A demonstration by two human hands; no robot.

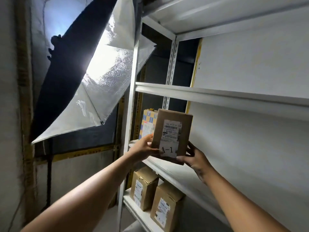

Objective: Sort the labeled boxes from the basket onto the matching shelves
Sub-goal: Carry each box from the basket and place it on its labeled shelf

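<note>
Both hands, left [145,148] and right [196,159], clasp the A-1 box [172,136] at the shelf [167,166] edge. Three boxes already sit shelved; the basket is out of view.

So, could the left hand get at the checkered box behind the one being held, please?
Probably yes. The left hand grips the A-1 box at its left edge, and the checkered box stands just above and behind those fingers with nothing between. The hand would first have to let go of the A-1 box.

Brown cardboard box [172,134] labelled A-1, upright in my two hands, bottom edge at white shelf [175,173] front, shipping label facing me
</note>
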